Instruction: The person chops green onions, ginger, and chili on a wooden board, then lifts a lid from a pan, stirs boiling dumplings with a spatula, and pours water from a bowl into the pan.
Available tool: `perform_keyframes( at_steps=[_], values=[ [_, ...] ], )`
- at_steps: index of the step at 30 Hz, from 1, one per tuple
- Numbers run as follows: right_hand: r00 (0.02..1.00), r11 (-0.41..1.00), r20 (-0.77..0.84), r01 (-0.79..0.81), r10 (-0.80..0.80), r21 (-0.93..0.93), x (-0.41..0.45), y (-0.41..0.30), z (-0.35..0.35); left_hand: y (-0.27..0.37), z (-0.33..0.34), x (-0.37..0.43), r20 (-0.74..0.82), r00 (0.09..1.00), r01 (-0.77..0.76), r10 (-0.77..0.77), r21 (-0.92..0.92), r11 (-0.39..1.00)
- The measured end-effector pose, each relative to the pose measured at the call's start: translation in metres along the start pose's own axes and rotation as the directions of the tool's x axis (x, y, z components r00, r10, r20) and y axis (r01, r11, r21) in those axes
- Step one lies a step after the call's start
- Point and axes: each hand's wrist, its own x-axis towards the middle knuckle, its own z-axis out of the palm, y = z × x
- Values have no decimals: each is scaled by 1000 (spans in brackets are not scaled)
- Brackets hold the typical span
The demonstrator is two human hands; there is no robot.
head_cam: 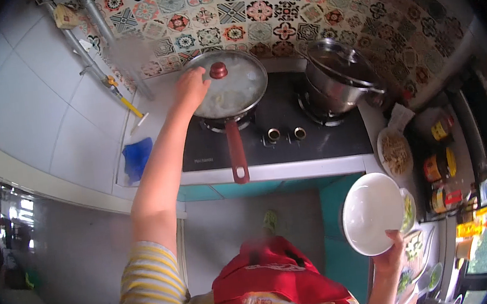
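Observation:
A frying pan with a red handle stands on the left burner of the black gas hob, covered by a steamy glass lid with a red knob. My left hand is over the lid's left part, close beside the knob; its fingers are not around the knob, and whether they touch the glass I cannot tell. My right hand grips the rim of an empty white bowl, tilted, in front of the right-hand counter.
A steel pot with a glass lid stands on the right burner. Along the right counter are a plate of chopped food, jars and a cutting board. A blue cloth lies left of the hob, near a yellow gas pipe.

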Motion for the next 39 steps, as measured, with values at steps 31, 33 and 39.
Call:
perform_keyframes(
  at_steps=[31, 33, 39],
  values=[
    [986, 907, 168, 65, 6, -415, 164, 22, 255, -168, -106, -31, 246, 928, 281, -278, -955, 92],
    [974, 887, 226, 117, -15, -446, 176, 32, 266, -192, -103, -75, 251, 917, 273, -310, -962, 29],
    [975, 795, 215, 172, -54, -582, 209, 56, 309, -204, -107, -142, 436, 684, 400, -584, -895, -199]
  ],
)
